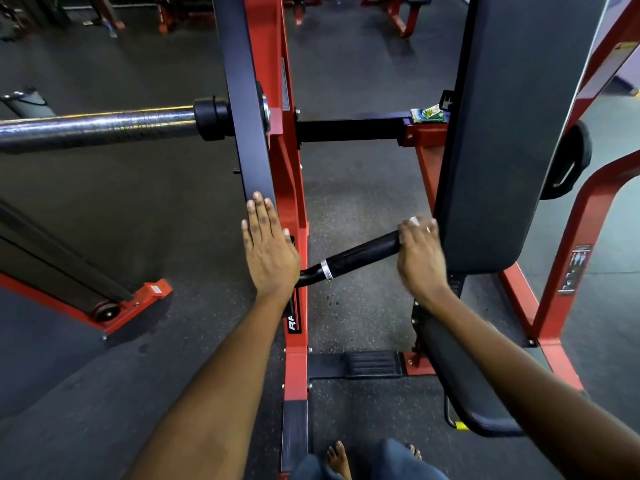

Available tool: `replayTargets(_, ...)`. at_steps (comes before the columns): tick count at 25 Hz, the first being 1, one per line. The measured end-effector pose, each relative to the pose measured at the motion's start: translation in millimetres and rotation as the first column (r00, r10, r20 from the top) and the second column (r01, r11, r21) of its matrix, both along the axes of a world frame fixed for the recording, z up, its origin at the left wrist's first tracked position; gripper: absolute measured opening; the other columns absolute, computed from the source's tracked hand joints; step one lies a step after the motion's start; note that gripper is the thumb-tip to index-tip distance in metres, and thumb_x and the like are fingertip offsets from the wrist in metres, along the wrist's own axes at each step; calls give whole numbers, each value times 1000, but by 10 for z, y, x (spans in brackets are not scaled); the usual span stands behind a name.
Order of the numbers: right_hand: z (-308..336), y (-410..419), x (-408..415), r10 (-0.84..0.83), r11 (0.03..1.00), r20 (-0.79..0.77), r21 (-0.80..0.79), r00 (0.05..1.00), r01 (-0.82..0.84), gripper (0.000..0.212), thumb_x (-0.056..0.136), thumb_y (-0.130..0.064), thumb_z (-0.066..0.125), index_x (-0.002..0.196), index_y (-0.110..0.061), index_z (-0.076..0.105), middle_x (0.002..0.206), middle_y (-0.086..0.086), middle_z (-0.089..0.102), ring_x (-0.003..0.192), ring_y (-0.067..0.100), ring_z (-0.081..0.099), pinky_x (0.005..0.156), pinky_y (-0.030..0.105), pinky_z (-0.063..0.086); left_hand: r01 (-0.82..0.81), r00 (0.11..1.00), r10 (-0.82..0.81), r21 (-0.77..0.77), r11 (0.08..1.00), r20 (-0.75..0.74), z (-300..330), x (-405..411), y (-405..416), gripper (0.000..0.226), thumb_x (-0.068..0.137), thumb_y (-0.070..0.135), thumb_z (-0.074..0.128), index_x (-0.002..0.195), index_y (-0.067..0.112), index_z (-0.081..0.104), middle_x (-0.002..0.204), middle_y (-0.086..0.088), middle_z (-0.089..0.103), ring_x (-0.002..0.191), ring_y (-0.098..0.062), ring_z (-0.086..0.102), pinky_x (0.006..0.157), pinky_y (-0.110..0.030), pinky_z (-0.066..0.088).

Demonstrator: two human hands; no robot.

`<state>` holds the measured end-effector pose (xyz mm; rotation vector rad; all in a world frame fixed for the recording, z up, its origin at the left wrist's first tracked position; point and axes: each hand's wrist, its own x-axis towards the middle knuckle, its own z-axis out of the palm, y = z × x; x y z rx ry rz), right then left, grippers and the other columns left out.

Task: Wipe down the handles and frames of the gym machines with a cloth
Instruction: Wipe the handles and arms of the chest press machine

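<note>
Floor: we're standing on dark speckled rubber gym flooring [363, 188], a bit scuffed, with a few darker spots just below the handle.
Room: more red-framed machines and benches sit further back on the same flooring; the far right looks brighter and paler.
Machine frame: red steel upright [292, 188] runs up the middle, with a dark flat plate [249, 126] mounted on its left face and a chrome bar [97, 128] sticking out to the left.
Handle: black grip [360, 254] with a silver ring, angling up from the upright toward the back pad.
Left hand: our left hand [268, 247] lies flat, fingers straight, pressed against the lower end of the dark plate and the red upright. Nothing gripped.
Right hand: our right hand [420, 256] is wrapped over the far end of the handle, fingers curled round it; it's motion-blurred.
Cloth: a small whitish bit [414, 221] peeks out at the fingertips, could be the cloth, we can't tell for sure.
Pad: big black back pad [512, 133] right beside the right hand, seat below it.
Extras: a small green packet [427, 116] sits on the black crossbar.
</note>
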<state>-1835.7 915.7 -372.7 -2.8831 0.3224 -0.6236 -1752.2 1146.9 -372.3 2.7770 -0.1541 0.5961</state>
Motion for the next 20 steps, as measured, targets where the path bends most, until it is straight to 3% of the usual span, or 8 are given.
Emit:
replayTargets(4, -272, 871, 129, 217, 976, -25, 5, 976, -217, 45, 75, 12, 36, 112, 5, 60, 112, 21, 62, 113, 37, 56, 103, 52, 41, 22, 1000, -22, -5, 1000, -1, -5, -11, 11, 62, 98, 20, 25, 151, 3, 0, 161, -13, 3, 148, -26, 1, 121, -41, 4)
replayTargets(9, -648, 557, -290, 537, 833, -80, -105, 840, -543, 65, 76, 10, 26, 139, -3, 39, 148, 12, 35, 139, 26, 27, 118, 38, 13, 18, 1000, -18, 0, 1000, -4, 4, -11, 12, 62, 99, 19, 27, 151, 4, -1, 161, -13, 1, 148, -26, -1, 121, -40, 3)
replayTargets(12, -738, 291, -635, 183, 939, -65, 309, 981, -154, 49, 90, 5, 36, 134, -12, 48, 137, 10, 50, 129, 28, 44, 108, 43, 37, 18, 1000, -18, -1, 1000, -1, -11, -10, 15, 62, 99, 18, 29, 151, 3, 0, 161, -13, 2, 148, -26, 1, 121, -41, 4)
replayTargets(13, -631, 212, -563, -124, 791, -88, 592, 988, 152, 40, 92, -1, 39, 126, -14, 57, 122, 11, 60, 112, 29, 57, 93, 41, 48, 17, 1000, -17, 1, 1000, 3, -16, -10, 16, 62, 99, 18, 30, 151, 3, 0, 161, -13, 2, 148, -27, 1, 121, -41, 5)
replayTargets(14, -448, 121, -412, -376, 443, -196, 821, 906, 362, 33, 91, -4, 42, 112, -13, 65, 103, 10, 66, 91, 26, 61, 75, 34, 50, 15, 1000, -15, -4, 1000, 6, -17, -6, 14, 63, 99, 18, 31, 151, 3, 0, 161, -13, 3, 148, -27, 2, 121, -41, 6)
replayTargets(15, -295, 23, -243, -465, 105, -251, 936, 849, 335, 30, 89, -3, 41, 96, -11, 69, 85, 8, 64, 73, 21, 58, 62, 27, 46, 14, 1000, -14, -13, 1000, 7, -16, -5, 11, 63, 99, 18, 31, 151, 3, 0, 161, -13, 3, 148, -26, 2, 121, -41, 6)
replayTargets(16, -166, -18, -86, -477, -74, -238, 970, 846, 231, 30, 89, 0, 38, 82, -10, 66, 72, 4, 57, 62, 15, 50, 53, 23, 40, 15, 1000, -15, -18, 1000, 7, -16, -11, 10, 63, 99, 18, 31, 151, 3, 0, 161, -13, 3, 148, -26, 2, 121, -41, 6)
replayTargets(20, 92, 490, 160, -491, -240, -221, 964, 843, 113, 37, 93, 6, 33, 66, -17, 44, 64, -2, 40, 57, 8, 38, 53, 19, 33, 15, 1000, -15, -25, 1000, 17, -8, -2, 7, 64, 98, 18, 31, 150, 4, -5, 161, -13, 3, 148, -26, 1, 121, -41, 6)
